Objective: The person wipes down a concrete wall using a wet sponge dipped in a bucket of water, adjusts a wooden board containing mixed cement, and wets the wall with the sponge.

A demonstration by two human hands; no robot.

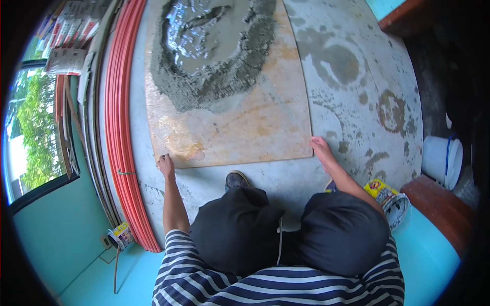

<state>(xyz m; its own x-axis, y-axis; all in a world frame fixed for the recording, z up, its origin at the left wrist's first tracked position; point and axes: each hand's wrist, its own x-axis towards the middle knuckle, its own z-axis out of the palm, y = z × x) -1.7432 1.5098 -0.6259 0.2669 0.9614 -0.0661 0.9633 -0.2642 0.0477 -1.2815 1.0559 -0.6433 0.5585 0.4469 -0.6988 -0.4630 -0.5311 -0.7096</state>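
A plywood board (245, 132) lies on the concrete floor in front of me, its near edge slightly raised by the look of the shadow under it. My left hand (165, 166) is closed on its near left corner. At the near right corner my right hand (320, 146) grips the edge, fingers bent. On the far part of the board sits a ring of wet grey cement mix (214, 94) around a pool of shiny, watery slurry (204, 46). I am crouching, knees between my arms, with one shoe (236, 179) close to the near edge.
Long red pipes (122, 112) run along the left wall, beside other long strips and stacked bags (66, 61). A tin (121, 233) stands near their close end. To my right are a yellow-labelled bucket (390, 201) and a white pail (441, 160). Damp stains (339, 64) mark the floor.
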